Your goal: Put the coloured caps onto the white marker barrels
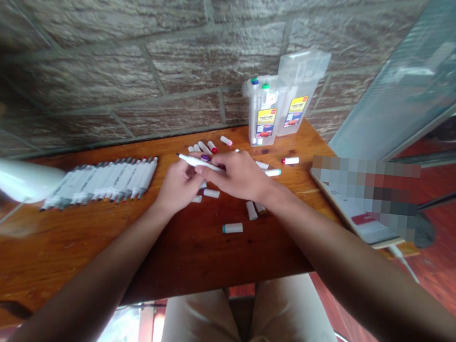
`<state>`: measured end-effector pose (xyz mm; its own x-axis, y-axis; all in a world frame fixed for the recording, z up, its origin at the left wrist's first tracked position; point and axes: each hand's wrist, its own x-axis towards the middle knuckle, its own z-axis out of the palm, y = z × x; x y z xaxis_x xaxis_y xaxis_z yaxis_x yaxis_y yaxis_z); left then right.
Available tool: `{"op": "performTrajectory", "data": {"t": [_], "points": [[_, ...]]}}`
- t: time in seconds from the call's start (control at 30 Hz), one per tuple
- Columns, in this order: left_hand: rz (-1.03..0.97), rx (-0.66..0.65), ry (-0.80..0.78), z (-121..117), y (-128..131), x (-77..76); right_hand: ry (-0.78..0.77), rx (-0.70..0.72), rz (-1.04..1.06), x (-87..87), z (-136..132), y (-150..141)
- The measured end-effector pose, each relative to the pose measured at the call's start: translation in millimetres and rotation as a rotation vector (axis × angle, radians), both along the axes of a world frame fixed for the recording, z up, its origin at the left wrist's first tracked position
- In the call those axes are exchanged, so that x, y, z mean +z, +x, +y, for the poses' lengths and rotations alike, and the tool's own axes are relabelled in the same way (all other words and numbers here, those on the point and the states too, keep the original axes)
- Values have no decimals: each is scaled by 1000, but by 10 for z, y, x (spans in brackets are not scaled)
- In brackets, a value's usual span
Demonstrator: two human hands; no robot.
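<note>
My right hand (240, 174) is closed round a white marker (191, 160), held nearly level with its dark, uncapped tip pointing left. My left hand (178, 185) is right beside it, fingers curled and pinched under the marker. Between the two hands shows a purple end (205, 158); whether my left fingers grip it, I cannot tell. Loose white caps lie about the hands, among them a purple-banded cap (211, 193) and a teal-ended cap (232, 228). Behind the fingers lie more caps, one with a red end (212, 147).
A row of white markers (106, 178) lies at the left, near a white lamp (21, 175). Against the stone wall stands an open clear marker case (265, 115) with a few markers inside. A tablet-like device (367, 227), partly blurred, sits at the wooden table's (187, 258) right edge.
</note>
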<state>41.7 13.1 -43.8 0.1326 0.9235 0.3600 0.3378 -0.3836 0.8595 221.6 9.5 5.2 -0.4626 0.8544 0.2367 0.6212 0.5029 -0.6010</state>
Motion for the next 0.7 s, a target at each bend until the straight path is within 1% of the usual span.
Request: {"op": "performTrajectory", "data": {"t": [0.2,0.7], "points": [[21,3,-6,-1,-9,-6,4,12,-6,4,3,1],[26,2,12,0,-10,-7,15,-7,-28,4,0,7]]}}
